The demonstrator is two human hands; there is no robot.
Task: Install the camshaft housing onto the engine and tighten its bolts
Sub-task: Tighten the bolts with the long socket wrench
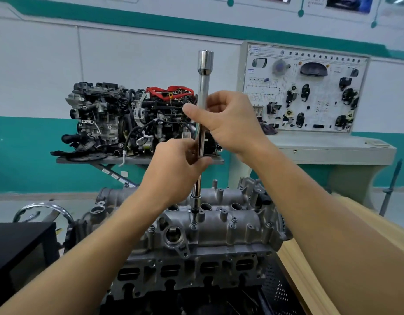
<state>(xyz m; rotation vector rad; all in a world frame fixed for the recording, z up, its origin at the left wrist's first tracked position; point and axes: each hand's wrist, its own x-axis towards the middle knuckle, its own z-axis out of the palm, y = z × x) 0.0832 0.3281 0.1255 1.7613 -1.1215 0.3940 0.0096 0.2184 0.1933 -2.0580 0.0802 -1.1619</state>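
Both hands hold one long chrome socket wrench point(202, 123), which stands almost upright over the engine. The left hand point(176, 164) grips the lower part of the shaft; its fingers point(202, 161) are curled and pressed around the metal. The right hand point(230, 123) is a little higher on the same shaft, and its fingers point(192, 111) pinch the bar from the right side, with the thumb in front. Above the right fingers the shaft continues up to a wider socket end point(205, 61), which is free in the air.

Below the left fingers the shaft goes down to a small dark socket point(195, 202). This socket sits over a bolt point(193, 222) on the camshaft housing point(219, 221). Whether the socket fully touches the bolt head, I cannot tell — the area is small and a little blurred.

The camshaft housing lies on top of the engine point(192, 271), directly under both hands. More bolts are visible along its near edge, to the right of the socket, for example one at point(234, 220).

Far behind the fingers, a second engine point(128, 119) with a red part rests on a grey counter point(137, 159). To the right of the fingers, also far behind, stands a white training board point(307, 92) with car parts mounted on it. Low on the left of the left forearm there is a black box point(21, 246) — and on the right side, pale wooden boards point(364, 258).
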